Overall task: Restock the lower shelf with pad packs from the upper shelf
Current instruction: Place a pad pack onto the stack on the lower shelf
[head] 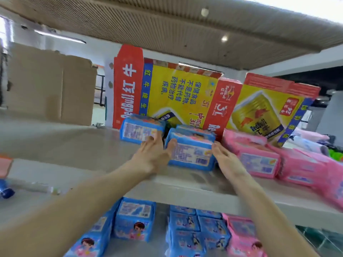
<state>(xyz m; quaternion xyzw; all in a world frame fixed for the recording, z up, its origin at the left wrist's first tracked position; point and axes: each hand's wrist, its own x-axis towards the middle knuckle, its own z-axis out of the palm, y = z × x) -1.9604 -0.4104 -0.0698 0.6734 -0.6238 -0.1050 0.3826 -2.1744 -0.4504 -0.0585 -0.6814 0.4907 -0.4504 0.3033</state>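
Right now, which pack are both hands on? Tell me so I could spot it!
Find the upper shelf with red-and-yellow cardboard boxes standing at the back. In front lie blue packs, pink packs to their right. It is the blue pack nearest the shelf edge, barcode label facing you, between the left hand and right hand.

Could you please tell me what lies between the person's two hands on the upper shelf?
A blue pad pack lies between the left hand and the right hand, both touching its sides, in the head view.
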